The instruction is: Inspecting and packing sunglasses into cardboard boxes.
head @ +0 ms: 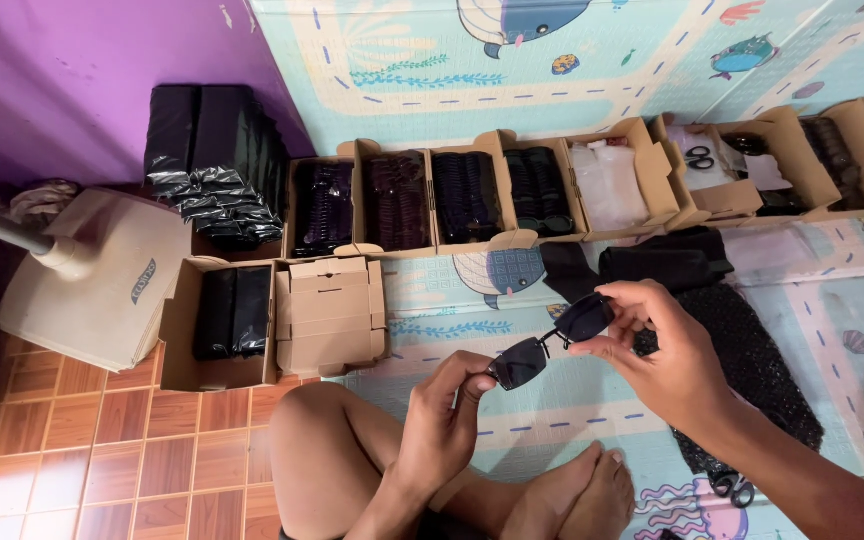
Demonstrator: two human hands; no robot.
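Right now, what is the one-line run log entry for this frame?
left hand: pinches one lens | right hand: pinches other lens | held: dark-lensed thin-framed sunglasses | behind: row of open cardboard boxes

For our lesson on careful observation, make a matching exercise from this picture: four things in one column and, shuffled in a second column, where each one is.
Things:
1. sunglasses
2. scissors
3. stack of flat cardboard boxes
4. fan base

Places:
A. on the tiled floor by the purple wall
B. held between the left hand and the right hand
C. inside an open box in the back row
D. beside an open box of black packets, in front of the row

Pairs: 1-B, 2-C, 3-D, 4-A
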